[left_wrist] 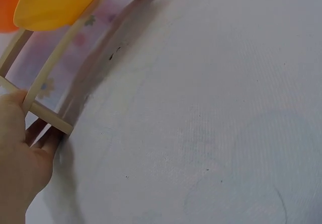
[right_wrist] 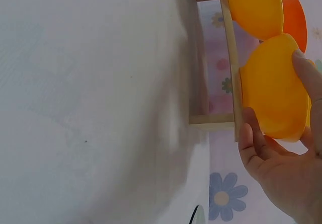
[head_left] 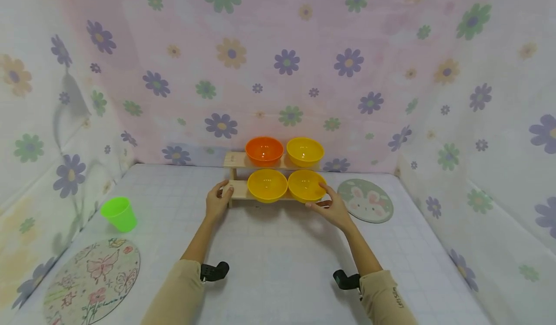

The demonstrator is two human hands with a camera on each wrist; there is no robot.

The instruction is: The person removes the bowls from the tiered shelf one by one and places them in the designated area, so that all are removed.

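Observation:
A two-tier wooden rack [head_left: 240,190] stands near the back wall with bowls on it. My left hand [head_left: 218,200] grips the left end of its lower shelf; in the left wrist view the fingers [left_wrist: 50,139] curl behind the rack's leg. My right hand [head_left: 333,210] holds the right yellow bowl [head_left: 304,186] on the lower shelf. In the right wrist view one digit lies along that bowl's side and other fingertips [right_wrist: 250,117] touch near its base. Beside it sits another yellow bowl [head_left: 267,186]. On the upper shelf are an orange bowl [head_left: 264,152] and a yellow bowl [head_left: 305,152].
A bright green cup [head_left: 120,215] stands at the left. In front of it lies a round mat with butterfly drawings [head_left: 97,279]. Right of the rack is a green oval mat with rabbits [head_left: 366,202]. Flower-patterned cloth walls [head_left: 286,64] enclose the white table surface.

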